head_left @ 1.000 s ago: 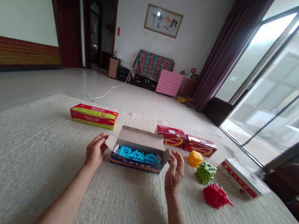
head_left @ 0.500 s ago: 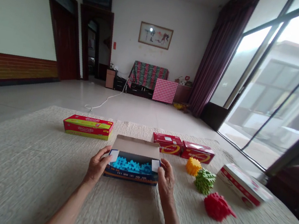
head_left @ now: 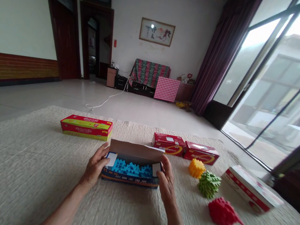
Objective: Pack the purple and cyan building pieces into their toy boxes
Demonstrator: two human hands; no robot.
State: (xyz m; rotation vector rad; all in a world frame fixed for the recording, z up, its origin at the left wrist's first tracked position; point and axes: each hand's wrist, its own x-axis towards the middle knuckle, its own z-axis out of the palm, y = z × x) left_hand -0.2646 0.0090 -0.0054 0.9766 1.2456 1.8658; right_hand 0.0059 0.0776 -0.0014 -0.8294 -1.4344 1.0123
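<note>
A dark blue cardboard box [head_left: 130, 180] stands in front of me on the rug, its top lid [head_left: 136, 150] raised at the back. Inside lie several light blue interlocking plastic blocks [head_left: 132, 169]. My left hand [head_left: 95, 164] grips the box's left end, thumb at the white side flap [head_left: 111, 159]. At the opposite end, my right hand [head_left: 167, 179] has its thumb by the other white flap [head_left: 156, 169] and fingers behind the corner. Both hands are closed around the ends; some fingertips are hidden behind the cardboard.
To the right sit a yellow block piece [head_left: 197, 168], a green one [head_left: 209, 184] and a red one [head_left: 224, 213]. Beyond them lies a white-and-red box [head_left: 252, 189]. Two red boxes [head_left: 168, 144] stand behind, and a red-and-yellow box [head_left: 86, 127] is at left.
The raised lid leans further forward over the box. My hands have slid up slightly around its ends and the back corners. The whole view has shifted a little.
</note>
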